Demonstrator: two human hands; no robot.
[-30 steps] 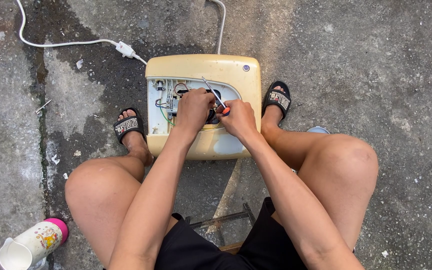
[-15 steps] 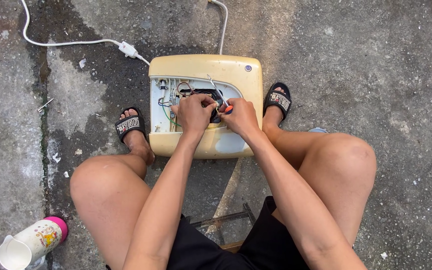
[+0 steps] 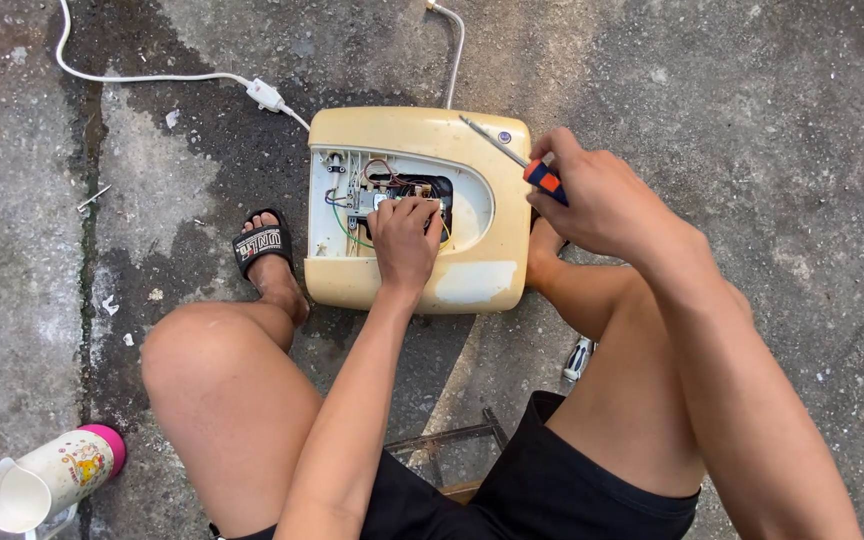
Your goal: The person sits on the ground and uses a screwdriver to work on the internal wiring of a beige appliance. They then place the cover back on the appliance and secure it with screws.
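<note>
Cream-yellow appliance housing (image 3: 417, 205), rounded and box-like, lying flat on the concrete floor (image 3: 752, 90) between the seated person's feet, its front panel opened onto a cavity of coloured wires (image 3: 377, 180) and small parts.

Head view: left hand (image 3: 404, 238) reaching into the opening, fingers curled down onto the internal parts; whether it pinches anything cannot be told. Right hand (image 3: 597, 200) raised beside the housing's right edge, closed around the orange-and-blue handle of a screwdriver (image 3: 512, 160), whose metal shaft slants up-left over the top right corner of the casing, tip clear of the cavity. White cable (image 3: 162, 76) with an inline connector runs from the upper left to the housing; a second thin white lead (image 3: 455, 50) leaves its top edge. Left foot in a black sandal (image 3: 262, 245), just left of the housing. White bottle with pink base (image 3: 52, 478) lying at lower left, well apart. Metal stool frame (image 3: 447, 440) visible between the thighs.
</note>
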